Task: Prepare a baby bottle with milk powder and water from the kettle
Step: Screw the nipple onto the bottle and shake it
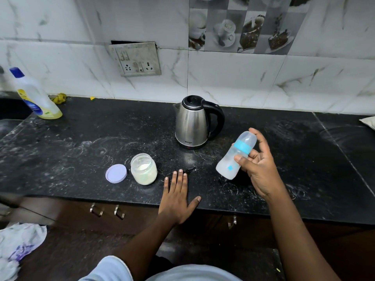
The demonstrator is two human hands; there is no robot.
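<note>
Bottle, translucent plastic with blue collar and domed cap: held above black stone counter, right of centre | axis tilted, cap far-right, base near-left | right hand curled round its middle | left hand flat, empty, nearer open clear powder jar | steel kettle just beyond.

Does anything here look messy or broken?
Yes. The switch plate on the wall hangs crooked, with a dark gap showing along its top edge. The black counter is also streaked with white, powdery-looking smears.
</note>
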